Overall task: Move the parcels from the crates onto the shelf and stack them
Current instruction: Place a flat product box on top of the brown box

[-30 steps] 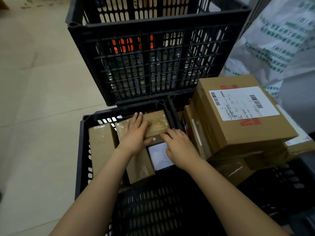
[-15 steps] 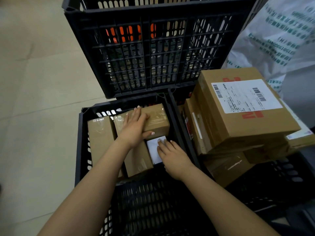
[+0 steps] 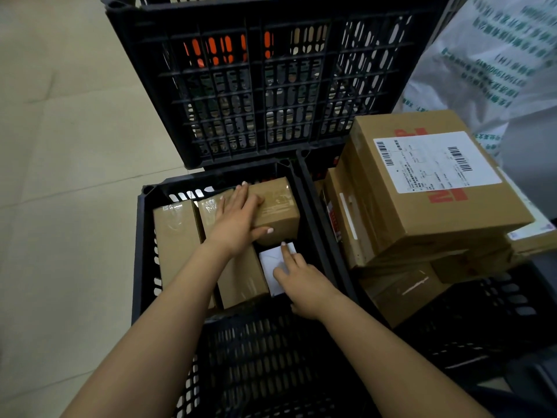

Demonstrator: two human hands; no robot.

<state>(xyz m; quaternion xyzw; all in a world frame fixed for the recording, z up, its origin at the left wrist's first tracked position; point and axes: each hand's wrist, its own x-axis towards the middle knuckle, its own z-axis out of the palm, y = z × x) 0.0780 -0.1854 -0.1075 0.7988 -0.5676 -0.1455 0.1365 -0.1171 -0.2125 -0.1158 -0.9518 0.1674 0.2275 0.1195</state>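
The small brown parcel [image 3: 277, 206] sits at the far end of the near crate [image 3: 141, 236], propped on other parcels. The left hand [image 3: 238, 221] lies flat across its top, fingers straight and thumb against its near face. That is a released grip, pressing rather than clasping. The right hand [image 3: 304, 282], its grip also released, touches a white parcel [image 3: 271, 260] lower in the near crate. The shelf is out of view.

Lifted under a flat palm, the brown parcel would probably slide and drop back. The white parcel lies in a tight pocket between the brown parcel, a long parcel [image 3: 241, 279] and the near crate's right wall, so fingers may fail to get under its edge.

Beyond that wall a labelled box [image 3: 422, 191] tilts on a loose pile, and a knock might tip it. A stacked crate [image 3: 271, 86] rises just behind the near crate's far rim and blocks the way forward. Open room lies straight up, and left of the near crate over bare floor [image 3: 60, 146].
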